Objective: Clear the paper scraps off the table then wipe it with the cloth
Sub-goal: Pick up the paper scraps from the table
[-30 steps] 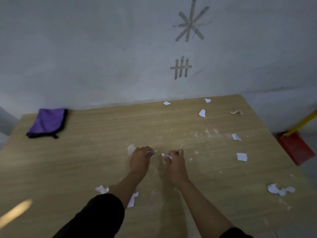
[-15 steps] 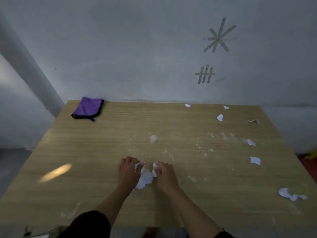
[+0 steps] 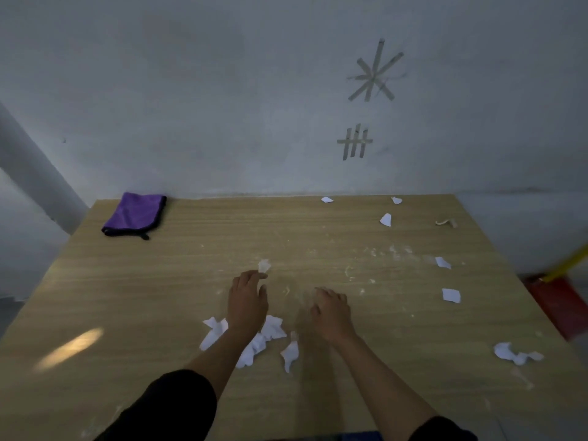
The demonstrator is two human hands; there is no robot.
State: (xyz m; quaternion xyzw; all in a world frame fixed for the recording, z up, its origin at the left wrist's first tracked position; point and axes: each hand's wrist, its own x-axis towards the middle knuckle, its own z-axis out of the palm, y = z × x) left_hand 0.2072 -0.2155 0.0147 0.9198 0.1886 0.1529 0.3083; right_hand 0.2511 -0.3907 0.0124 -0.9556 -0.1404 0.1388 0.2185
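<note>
Head view of a wooden table (image 3: 159,297) set against a grey wall (image 3: 222,90). The left hand (image 3: 246,300) lies over the middle of the table with its fingers loosely spread and holding nothing; its fingertips (image 3: 259,275) reach just short of a small scrap (image 3: 264,265). The right hand (image 3: 331,310) is beside it, apart from it, knuckles up and fingers bent down toward the tabletop; whether it holds anything cannot be told from this blurred view. A pile of white paper scraps (image 3: 272,327) lies under and around the left wrist, with a loose strip (image 3: 290,354) between the two forearms. Further scraps lie scattered over the right half: two at the far edge (image 3: 327,199) (image 3: 396,200), one just nearer (image 3: 385,219), two along the right side (image 3: 443,262) (image 3: 451,295), and a crumpled one (image 3: 512,353) near the right front. The purple cloth (image 3: 133,214) lies folded at the far left corner, well apart from both hands. Pale smears (image 3: 394,249) mark the wood. Tape marks (image 3: 354,143) are on the wall, and a red object with a yellow handle (image 3: 560,300) is off the table's right edge.
</note>
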